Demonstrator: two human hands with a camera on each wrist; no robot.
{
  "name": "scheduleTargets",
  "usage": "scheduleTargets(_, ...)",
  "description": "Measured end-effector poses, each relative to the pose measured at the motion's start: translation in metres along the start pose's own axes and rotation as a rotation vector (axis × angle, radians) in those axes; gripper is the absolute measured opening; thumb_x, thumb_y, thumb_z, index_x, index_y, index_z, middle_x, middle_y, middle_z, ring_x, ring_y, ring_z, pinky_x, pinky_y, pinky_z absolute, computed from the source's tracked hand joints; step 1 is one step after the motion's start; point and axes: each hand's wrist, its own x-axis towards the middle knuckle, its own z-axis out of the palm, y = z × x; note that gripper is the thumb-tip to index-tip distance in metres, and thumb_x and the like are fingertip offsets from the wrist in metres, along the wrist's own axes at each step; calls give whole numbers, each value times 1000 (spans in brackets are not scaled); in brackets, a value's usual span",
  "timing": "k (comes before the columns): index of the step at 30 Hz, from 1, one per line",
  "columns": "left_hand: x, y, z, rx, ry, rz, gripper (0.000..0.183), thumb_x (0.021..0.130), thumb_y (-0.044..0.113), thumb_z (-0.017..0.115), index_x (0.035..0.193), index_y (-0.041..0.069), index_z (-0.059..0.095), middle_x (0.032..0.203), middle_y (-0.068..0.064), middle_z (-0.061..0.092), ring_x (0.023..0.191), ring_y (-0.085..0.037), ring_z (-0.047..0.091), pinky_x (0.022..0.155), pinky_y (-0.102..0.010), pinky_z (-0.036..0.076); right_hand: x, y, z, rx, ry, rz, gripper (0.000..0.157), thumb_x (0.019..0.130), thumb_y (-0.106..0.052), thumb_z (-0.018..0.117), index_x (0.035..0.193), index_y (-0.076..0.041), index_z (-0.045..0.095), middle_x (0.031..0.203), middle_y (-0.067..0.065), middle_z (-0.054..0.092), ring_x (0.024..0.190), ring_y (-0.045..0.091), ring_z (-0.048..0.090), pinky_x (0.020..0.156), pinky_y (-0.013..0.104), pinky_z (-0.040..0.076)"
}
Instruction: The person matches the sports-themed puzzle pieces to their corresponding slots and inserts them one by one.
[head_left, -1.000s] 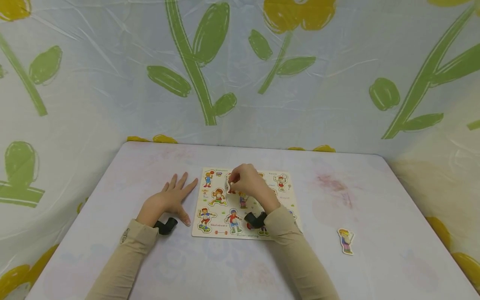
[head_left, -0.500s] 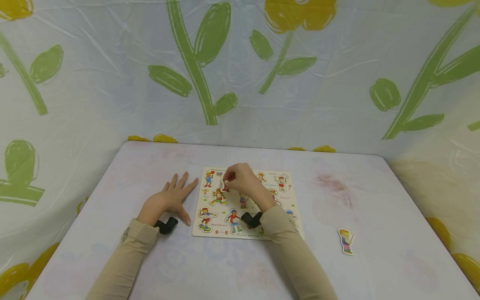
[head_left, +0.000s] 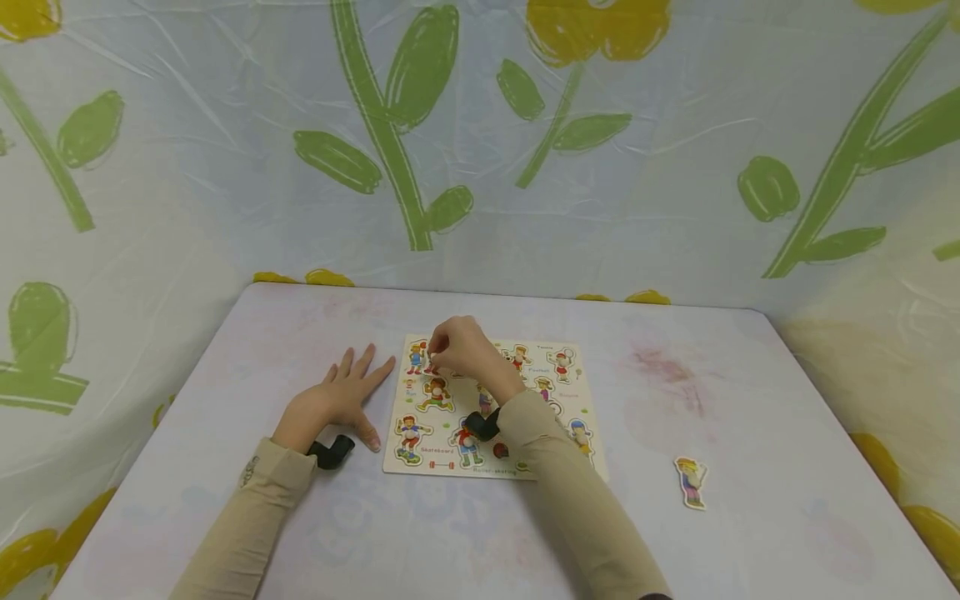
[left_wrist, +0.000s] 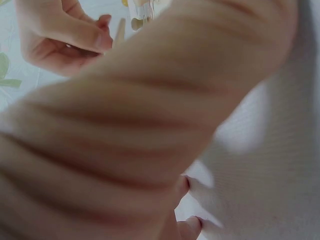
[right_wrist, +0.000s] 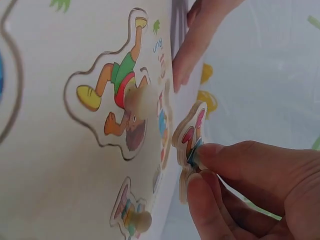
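My right hand [head_left: 465, 350] reaches over the upper left part of a wooden peg puzzle board [head_left: 465, 427]. In the right wrist view, thumb and finger pinch a figure-shaped puzzle piece [right_wrist: 189, 137] with pink shoes and blue clothing. The piece is tilted, its thick edge showing, close over the board near the basketball figure [head_left: 416, 358]. A runner piece [right_wrist: 125, 87] with a knob lies in its recess beside it. Palm down on the table, my left hand [head_left: 330, 404] spreads its fingers left of the board. A blurred beige sleeve [left_wrist: 150, 110] fills much of the left wrist view.
A loose golfer piece [head_left: 691, 482] lies on the table [head_left: 757, 400] to the right of the board. Other sports figures, such as the skateboarder [head_left: 409, 439], sit in the board. A flower-printed curtain [head_left: 637, 208] stands behind the table.
My right hand has moved left with the pinched puzzle piece, from the board's upper middle to its upper left corner. The left hand and the loose golfer piece have stayed in place.
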Motion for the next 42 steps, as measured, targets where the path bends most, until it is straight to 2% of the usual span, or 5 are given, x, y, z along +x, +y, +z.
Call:
scheduleTargets(10, 1, 1, 1, 17, 15, -2, 136, 55, 48, 92, 160, 11, 13, 162, -27, -7, 145, -53, -11, 116, -66, 4, 23, 0, 11, -46, -58, 12, 5, 84, -2, 72, 83, -6, 75, 80, 3, 67, 70, 15, 57, 61, 22, 49)
scheduleTargets(20, -1, 3, 1, 18, 4, -7, 136, 55, 48, 92, 160, 11, 14, 162, -27, -8, 145, -53, -12, 116, -66, 4, 31, 0, 21, -34, -101, 8, 5, 86, -4, 73, 82, -6, 75, 79, 2, 67, 69, 15, 56, 60, 22, 48)
scheduleTargets(27, -1, 1, 1, 26, 16, -8, 136, 55, 48, 92, 160, 12, 14, 162, -27, -7, 145, -52, -11, 116, -66, 4, 38, -1, 25, -39, -100, 7, 6, 85, -4, 73, 80, -7, 75, 77, 2, 66, 69, 14, 56, 60, 23, 48)
scheduleTargets(36, 1, 3, 1, 32, 17, -1, 136, 56, 48, 92, 160, 11, 13, 162, -27, -7, 145, -53, -11, 116, -66, 5, 35, 2, 25, -39, -92, 46, 2, 87, -6, 73, 87, -6, 76, 83, 3, 69, 73, 14, 58, 64, 23, 50)
scheduleTargets(42, 1, 3, 1, 32, 17, 0, 136, 55, 48, 92, 160, 11, 14, 162, -28, -7, 145, -53, -11, 116, -66, 5, 25, -6, 16, -23, -128, 43, 9, 91, -9, 69, 96, -5, 75, 93, 6, 69, 81, 16, 59, 71, 25, 52)
